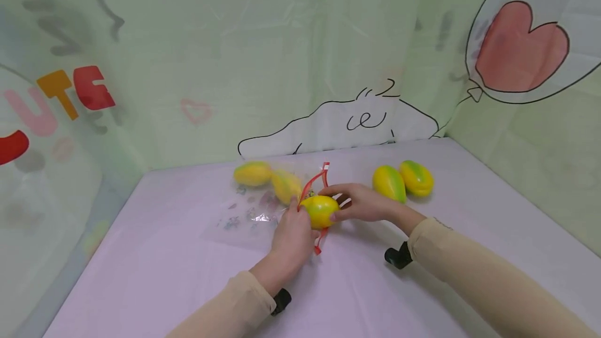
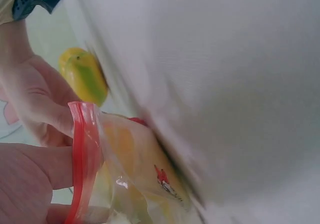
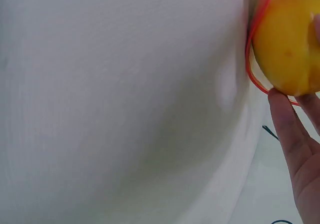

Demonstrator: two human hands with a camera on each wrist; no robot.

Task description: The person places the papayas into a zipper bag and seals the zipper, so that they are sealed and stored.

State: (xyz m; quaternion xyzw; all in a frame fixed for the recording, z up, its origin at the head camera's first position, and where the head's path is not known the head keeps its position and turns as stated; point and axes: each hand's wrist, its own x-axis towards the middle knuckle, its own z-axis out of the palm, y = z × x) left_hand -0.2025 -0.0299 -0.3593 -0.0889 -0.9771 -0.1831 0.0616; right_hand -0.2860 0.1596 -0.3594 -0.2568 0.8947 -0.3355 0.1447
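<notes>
Nearest, beige sleeves (image 1: pixel 488 275); beyond, the right hand (image 1: pixel 360 202) holds a glossy, oval yellow fruit (image 1: pixel 321 213) between fingers at the red-edged mouth of a clear plastic bag (image 1: pixel 253 222) the left hand (image 1: pixel 292 236) grips.

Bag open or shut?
Open: the bag's red rim loops around a mango, its two sides apart.

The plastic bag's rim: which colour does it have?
The bag's rim is red, best seen in the left wrist view.
</notes>
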